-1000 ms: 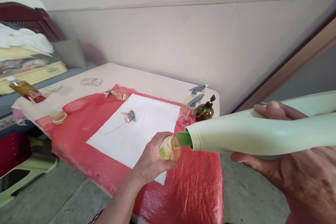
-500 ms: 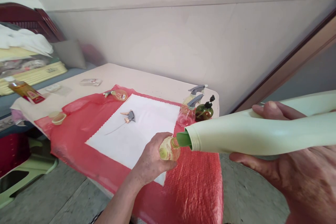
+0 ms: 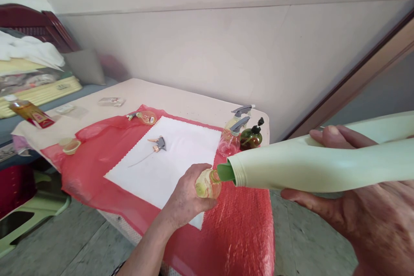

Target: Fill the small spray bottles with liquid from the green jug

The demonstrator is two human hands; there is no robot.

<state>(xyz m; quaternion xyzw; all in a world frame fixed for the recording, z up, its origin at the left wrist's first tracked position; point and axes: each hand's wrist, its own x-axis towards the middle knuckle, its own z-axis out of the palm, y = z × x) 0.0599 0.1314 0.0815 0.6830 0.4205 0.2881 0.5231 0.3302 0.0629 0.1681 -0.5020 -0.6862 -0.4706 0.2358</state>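
My left hand (image 3: 184,200) is wrapped round a small see-through yellowish spray bottle (image 3: 204,186) that has no head on it and lies tilted, its neck to the right. A big pale green plastic jug (image 3: 291,164) lies almost level in the grip of my right hand (image 3: 349,198). Its dark green spout (image 3: 225,172) meets the neck of the small bottle; whether liquid is flowing I cannot tell. On the white cloth (image 3: 190,140) rests a loose grey and copper trigger sprayer head (image 3: 158,144) with its thin tube.
A red plastic sheet (image 3: 97,146) covers much of the table. Two spray bottles, one of them pink (image 3: 229,144), and a green pump bottle (image 3: 251,139) stand at its right rear. Another small bottle (image 3: 147,117) lies on its side; an amber bottle (image 3: 30,112) is far left.
The view has shifted very slightly. Both hands, the small bottle and the jug keep the same position against each other.
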